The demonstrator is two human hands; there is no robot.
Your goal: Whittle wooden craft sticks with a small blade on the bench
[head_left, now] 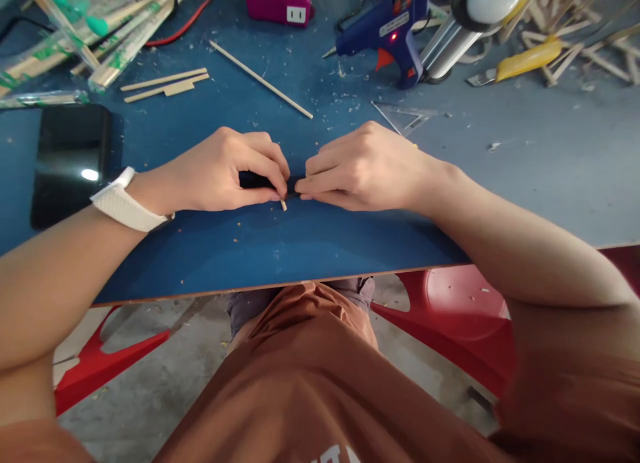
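Observation:
My left hand (227, 173) and my right hand (365, 169) meet fingertip to fingertip over the blue table (310, 243), near its front edge. Both are closed in a pinch. Between the fingertips a short piece of thin wooden stick (283, 204) pokes out, held by my left thumb and fingers. A small dark thing (255, 180) lies under the fingers of both hands; I cannot make out what it is. A white band is on my left wrist.
A black phone (70, 163) lies at the left. Flat wooden strips (165, 84), a long thin stick (260, 79) and packs of chopsticks (100, 29) lie behind. A blue glue gun (385, 29), a clear set square (405, 116), a yellow cutter (525, 59) and a pink power strip (277, 1) stand further back.

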